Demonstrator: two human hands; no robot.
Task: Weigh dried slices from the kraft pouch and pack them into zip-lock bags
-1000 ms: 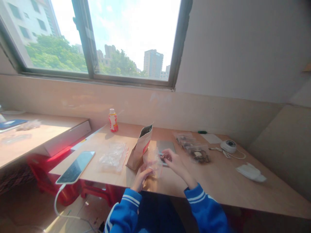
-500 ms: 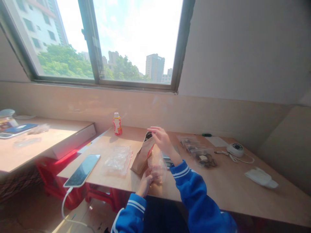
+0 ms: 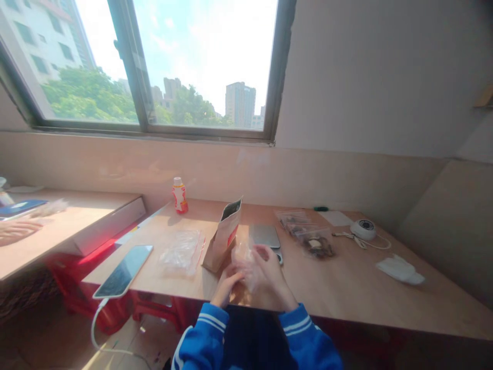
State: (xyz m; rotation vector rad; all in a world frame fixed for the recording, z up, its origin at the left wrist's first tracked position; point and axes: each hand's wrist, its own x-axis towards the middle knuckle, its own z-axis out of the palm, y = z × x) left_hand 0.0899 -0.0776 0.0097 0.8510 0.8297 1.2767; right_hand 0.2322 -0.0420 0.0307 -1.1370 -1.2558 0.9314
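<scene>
The left hand (image 3: 227,287) and right hand (image 3: 267,275) held a clear plastic bag (image 3: 248,270) in narrow grips beside the standing kraft pouch (image 3: 222,239); filled zip bags (image 3: 310,237) still lay near the rear edge of the surface (image 3: 346,293).

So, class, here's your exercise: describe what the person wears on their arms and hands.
The left hand and right hand are bare, with no gloves. The left sleeve and right sleeve are bright blue, each with white stripes near the cuff.
</scene>
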